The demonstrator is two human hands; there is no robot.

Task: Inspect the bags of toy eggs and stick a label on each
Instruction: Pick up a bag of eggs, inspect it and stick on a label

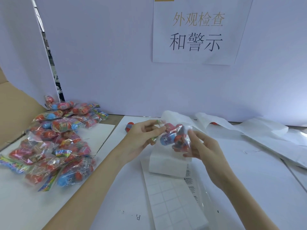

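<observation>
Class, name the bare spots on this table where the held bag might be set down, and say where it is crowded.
Bare: the near table between the pile of egg bags and the label sheet; also right of the right hand. Crowded: left with bags, far right with loose backing paper.

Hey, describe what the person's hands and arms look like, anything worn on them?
Both forearms are bare as far as the frame shows: no sleeves, gloves, watch or bracelets in view. The left hand and right hand show no rings that I can make out, though the image is blurry. Fingernails look short and unpainted.
</observation>
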